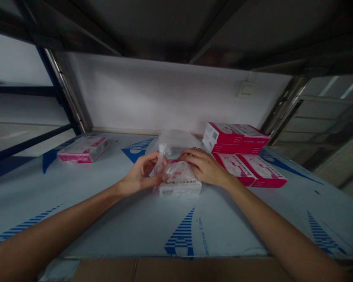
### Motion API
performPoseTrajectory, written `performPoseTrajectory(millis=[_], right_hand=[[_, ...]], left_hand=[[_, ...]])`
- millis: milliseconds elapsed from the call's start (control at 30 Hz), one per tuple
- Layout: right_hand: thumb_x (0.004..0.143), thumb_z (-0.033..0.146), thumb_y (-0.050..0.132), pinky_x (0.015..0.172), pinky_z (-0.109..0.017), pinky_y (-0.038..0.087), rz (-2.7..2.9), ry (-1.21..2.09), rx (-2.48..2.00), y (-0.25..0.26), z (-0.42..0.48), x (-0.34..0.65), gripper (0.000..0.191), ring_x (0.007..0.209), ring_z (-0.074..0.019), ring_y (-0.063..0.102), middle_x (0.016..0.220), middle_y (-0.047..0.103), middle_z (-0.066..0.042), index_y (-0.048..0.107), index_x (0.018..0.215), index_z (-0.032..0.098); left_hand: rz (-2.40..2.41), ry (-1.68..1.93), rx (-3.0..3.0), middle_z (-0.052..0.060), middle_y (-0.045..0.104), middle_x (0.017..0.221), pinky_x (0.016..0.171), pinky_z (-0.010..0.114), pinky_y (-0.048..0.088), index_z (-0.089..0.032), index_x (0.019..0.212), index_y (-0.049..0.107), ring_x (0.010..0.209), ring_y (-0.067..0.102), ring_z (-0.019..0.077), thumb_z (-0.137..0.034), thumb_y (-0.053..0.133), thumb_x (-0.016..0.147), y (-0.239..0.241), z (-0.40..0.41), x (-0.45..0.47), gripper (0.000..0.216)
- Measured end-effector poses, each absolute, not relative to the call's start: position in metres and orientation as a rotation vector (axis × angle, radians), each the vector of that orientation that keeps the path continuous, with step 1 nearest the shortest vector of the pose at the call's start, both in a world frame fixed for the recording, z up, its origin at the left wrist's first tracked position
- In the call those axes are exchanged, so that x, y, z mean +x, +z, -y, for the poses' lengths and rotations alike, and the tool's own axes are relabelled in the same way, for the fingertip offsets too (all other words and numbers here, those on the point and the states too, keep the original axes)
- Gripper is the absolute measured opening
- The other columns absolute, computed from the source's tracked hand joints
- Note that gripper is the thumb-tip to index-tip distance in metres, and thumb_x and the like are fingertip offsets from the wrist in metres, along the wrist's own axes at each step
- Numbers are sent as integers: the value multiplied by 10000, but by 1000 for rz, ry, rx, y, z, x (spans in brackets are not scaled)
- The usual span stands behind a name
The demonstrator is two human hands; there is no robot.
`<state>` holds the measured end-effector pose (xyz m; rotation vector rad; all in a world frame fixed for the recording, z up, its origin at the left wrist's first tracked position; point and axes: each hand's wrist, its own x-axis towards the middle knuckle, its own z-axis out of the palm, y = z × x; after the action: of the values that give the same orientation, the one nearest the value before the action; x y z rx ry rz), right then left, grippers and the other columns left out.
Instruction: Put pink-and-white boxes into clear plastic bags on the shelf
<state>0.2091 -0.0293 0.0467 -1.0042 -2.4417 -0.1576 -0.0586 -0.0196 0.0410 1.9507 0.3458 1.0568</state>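
Note:
A pink and white box [179, 181] lies on the shelf in front of me inside a clear plastic bag [162, 154]. My left hand [147, 172] pinches the bag's gathered plastic at the box's left side, thumb and fingers curled around it. My right hand [204, 165] rests over the box's right far edge, fingers stretched across the film, touching it. Behind both hands lies a pile of clear plastic bags [176, 140]. To the left sits another pink and white box [84, 149], wrapped in clear plastic.
Pink and white boxes [235, 138] stand stacked at right, with two more [261, 170] lying in front. Blue-printed protective film covers the shelf [129, 223]. A dark upper shelf [164, 27] hangs low overhead. Metal posts [66, 88] frame the sides, and brown cardboard [170, 270] lies below the front edge.

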Motion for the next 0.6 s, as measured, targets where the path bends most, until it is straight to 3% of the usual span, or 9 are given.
performPoseTrajectory(millis=[100, 167, 233, 333, 500, 600], right_hand=[[810, -6, 450, 1032, -384, 505, 2441, -85, -986, 47, 30, 207, 433, 1181, -190, 598, 1246, 656, -64, 670, 1104, 223], [739, -33, 436, 1007, -370, 505, 2419, -2, -978, 48, 31, 206, 422, 1149, -185, 606, 1192, 670, -65, 656, 1007, 209], [698, -27, 435, 955, -365, 507, 2377, 90, -994, 49, 32, 205, 386, 1085, -185, 621, 1122, 683, -60, 624, 937, 210], [657, 27, 479, 865, -371, 492, 2288, 273, -965, 52, 34, 205, 324, 981, -199, 628, 1040, 685, -49, 589, 897, 216], [742, 224, 581, 735, -344, 451, 2062, 734, -737, 56, 41, 200, 86, 837, -196, 584, 849, 624, -12, 515, 798, 224], [771, 321, 673, 685, -307, 420, 1951, 820, -691, 62, 51, 192, 188, 787, -167, 551, 829, 580, 9, 531, 852, 227]], left_hand=[[-349, 1066, 2112, -28, 480, 690, 590, 261, 415, -208, 674, 394, 648, 481, 111, -296, 662, 871, 51, 21, -66, 343], [-368, 1041, 2416, -40, 453, 623, 546, 266, 363, -211, 633, 376, 581, 432, 102, -300, 667, 878, 54, 20, -71, 391], [-397, 978, 2702, -45, 471, 579, 531, 279, 343, -199, 678, 496, 533, 435, 101, -306, 656, 909, 54, 18, -77, 300], [-450, 852, 2886, -31, 551, 579, 530, 289, 365, -186, 904, 651, 506, 501, 113, -292, 534, 997, 52, 14, -81, 183], [-540, 689, 2932, -7, 617, 621, 523, 285, 393, -179, 917, 668, 512, 559, 121, -226, 478, 980, 55, 7, -85, 205], [-555, 622, 2910, 3, 650, 686, 549, 272, 433, -180, 943, 682, 538, 583, 116, -208, 495, 949, 57, 3, -88, 189]])
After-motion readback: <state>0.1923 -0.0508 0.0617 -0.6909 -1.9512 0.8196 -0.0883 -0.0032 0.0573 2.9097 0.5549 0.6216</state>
